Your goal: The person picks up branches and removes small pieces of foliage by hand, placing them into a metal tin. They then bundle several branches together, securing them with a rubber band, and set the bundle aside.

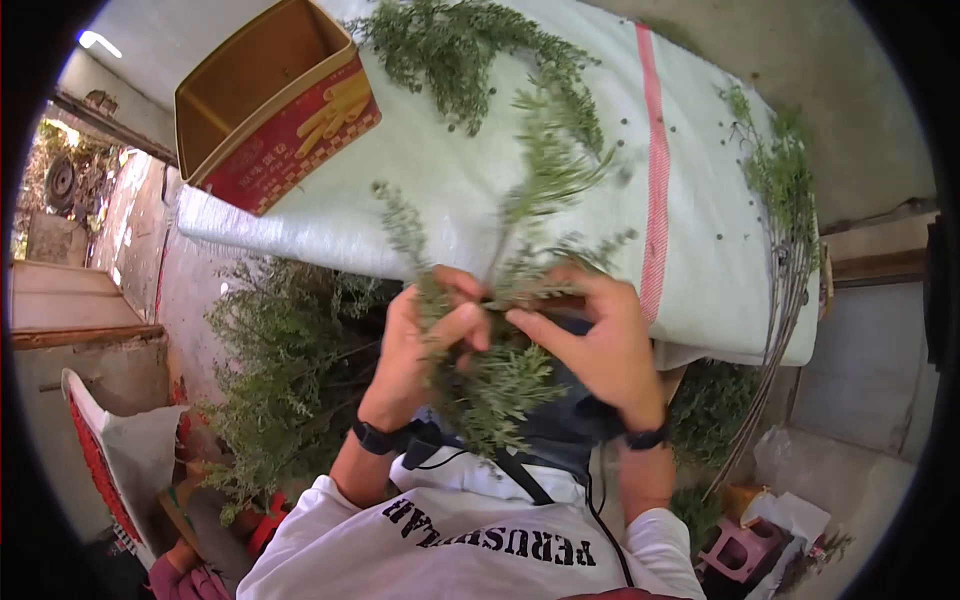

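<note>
A leafy green branch hangs between my hands at the table's near edge, its small narrow leaves reaching below my fingers toward my lap. My left hand pinches it from the left, thumb against fingers. From the right, my right hand closes thumb and forefinger on the same branch, close to the left fingertips. A lighter green sprig rises beyond my hands over the table and is blurred. Just past it lies a pile of cut greenery. The exact stem between my fingertips is partly hidden.
White woven sheeting with a red stripe covers the table. An open red box stands at far left. Long-stemmed branches lie across the right edge. A leafy heap fills the floor at left, near another person's sleeve.
</note>
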Available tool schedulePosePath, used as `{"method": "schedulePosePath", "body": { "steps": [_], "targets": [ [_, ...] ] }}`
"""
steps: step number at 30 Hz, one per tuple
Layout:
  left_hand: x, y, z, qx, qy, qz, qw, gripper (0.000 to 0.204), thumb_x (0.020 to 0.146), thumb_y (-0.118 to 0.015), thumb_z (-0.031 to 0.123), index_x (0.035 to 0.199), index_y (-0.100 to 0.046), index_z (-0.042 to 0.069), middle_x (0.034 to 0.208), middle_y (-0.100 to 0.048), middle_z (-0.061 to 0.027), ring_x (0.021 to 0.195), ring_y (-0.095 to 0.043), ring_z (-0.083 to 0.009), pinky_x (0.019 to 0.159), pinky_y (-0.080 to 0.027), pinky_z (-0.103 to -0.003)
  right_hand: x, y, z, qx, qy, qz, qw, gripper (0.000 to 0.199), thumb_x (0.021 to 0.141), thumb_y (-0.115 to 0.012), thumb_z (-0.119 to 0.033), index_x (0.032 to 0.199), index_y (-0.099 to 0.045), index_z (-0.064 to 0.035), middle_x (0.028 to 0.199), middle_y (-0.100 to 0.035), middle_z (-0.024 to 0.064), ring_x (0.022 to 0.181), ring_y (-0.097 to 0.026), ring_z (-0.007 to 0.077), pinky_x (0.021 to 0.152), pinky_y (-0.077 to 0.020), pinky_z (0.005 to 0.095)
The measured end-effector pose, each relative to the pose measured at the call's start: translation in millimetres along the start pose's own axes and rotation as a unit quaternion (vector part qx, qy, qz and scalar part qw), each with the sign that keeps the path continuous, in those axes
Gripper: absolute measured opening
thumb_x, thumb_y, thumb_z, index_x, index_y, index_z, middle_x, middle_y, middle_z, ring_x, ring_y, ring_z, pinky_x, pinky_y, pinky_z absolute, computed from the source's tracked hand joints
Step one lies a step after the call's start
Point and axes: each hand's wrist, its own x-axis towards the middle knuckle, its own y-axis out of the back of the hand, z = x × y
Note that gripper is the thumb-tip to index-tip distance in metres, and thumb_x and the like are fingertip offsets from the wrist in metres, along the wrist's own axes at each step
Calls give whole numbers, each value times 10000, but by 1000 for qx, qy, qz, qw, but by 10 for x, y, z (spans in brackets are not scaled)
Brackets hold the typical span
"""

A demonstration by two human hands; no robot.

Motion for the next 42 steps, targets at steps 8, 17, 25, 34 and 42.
{"method": "schedulePosePath", "body": {
  "steps": [8, 17, 25, 34, 42],
  "targets": [
    [-91, 322, 150, 62, -73, 15, 995, 166, 933, -707, 113, 1038, -675, -11, 776, -683, -75, 688, -619, -127, 671, -493, -275, 1095, 729, -336, -328, 142, 36, 933, 229, 866, -735, -92, 1089, -729, -45, 1051, -737, 117, 902, -695, 228, 815, -547, 323],
    [-254, 259, 89, 42, -42, -59, 997, 133, 930, -704, 47, 1039, -684, -27, 916, -722, -115, 795, -674, -149, 759, -531, -288, 1531, 857, -165, -493, 264, 59, 827, 247, 866, -729, -111, 1112, -731, -138, 1248, -660, 87, 1209, -559, 308, 1031, -457, 405],
    [-288, 207, 51, 68, -13, -117, 991, 126, 944, -693, 47, 1043, -686, -30, 896, -707, -94, 788, -664, -139, 757, -541, -288, 1517, 835, -22, -502, 278, 18, 819, 157, 953, -659, -151, 1083, -665, -63, 1185, -675, 92, 1141, -605, 270, 995, -473, 374],
    [-361, 89, 41, 86, 32, -100, 991, 134, 931, -706, 77, 1000, -684, -36, 802, -685, -89, 746, -653, -143, 715, -533, -294, 1714, 988, 93, 154, 136, 117, 972, 218, 1083, -500, -221, 1127, -595, -30, 1089, -667, 56, 1017, -607, 144, 934, -483, 308],
    [-343, 63, -69, 97, 40, -121, 987, 144, 962, -679, 66, 1059, -686, -41, 830, -676, -62, 756, -633, -119, 713, -530, -276, 1503, 1005, -222, 227, 79, 226, 944, 202, 1058, -546, -160, 1219, -515, -44, 904, -537, 26, 920, -551, 133, 872, -508, 294]
  ]
}}
